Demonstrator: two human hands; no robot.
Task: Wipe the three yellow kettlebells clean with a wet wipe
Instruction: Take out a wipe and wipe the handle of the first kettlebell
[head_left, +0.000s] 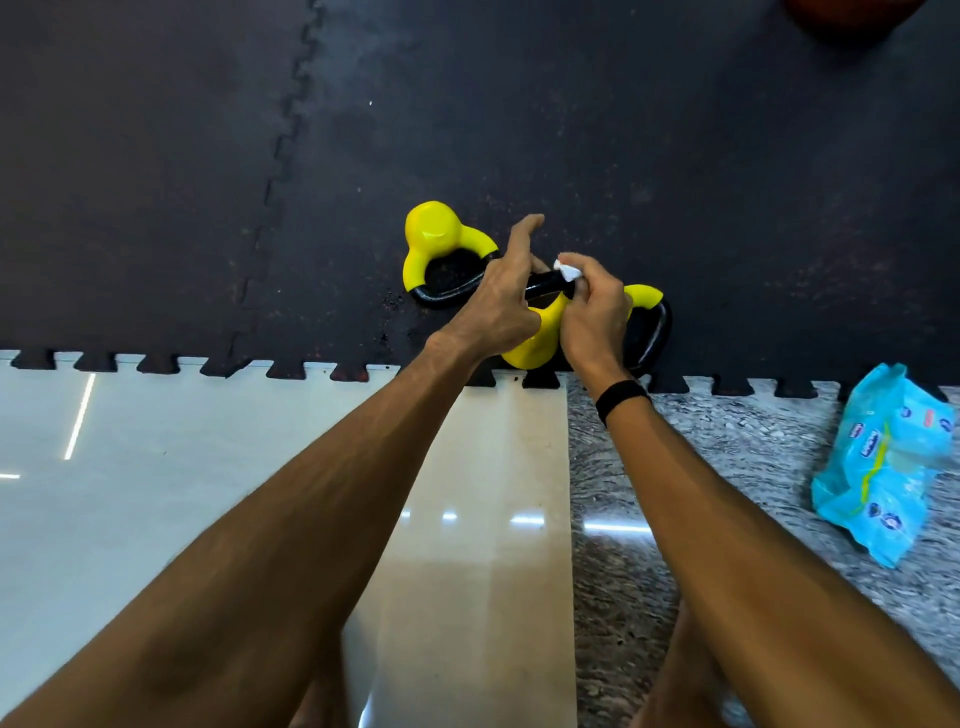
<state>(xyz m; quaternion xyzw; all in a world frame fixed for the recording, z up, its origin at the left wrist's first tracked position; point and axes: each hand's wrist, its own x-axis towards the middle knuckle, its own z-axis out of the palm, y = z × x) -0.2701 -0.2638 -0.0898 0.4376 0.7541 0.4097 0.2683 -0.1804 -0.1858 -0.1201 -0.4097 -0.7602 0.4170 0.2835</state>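
Three yellow kettlebells with black handles lie close together on the black mat (675, 156). The left kettlebell (430, 236) lies on its side. The middle kettlebell (527, 348) is mostly hidden under my hands, and its black handle (545, 284) shows between them. My left hand (501, 304) grips that handle, with one finger sticking straight out. My right hand (592, 312) pinches a small white wet wipe (566, 269) against the handle's end. The right kettlebell (647, 299) peeks out behind my right hand.
A crumpled blue wet-wipe pack (883, 462) lies on the speckled granite floor (727, 467) at the right. Glossy cream tiles (208, 467) cover the near left. A dark reddish round object (852, 15) sits at the top right edge of the mat.
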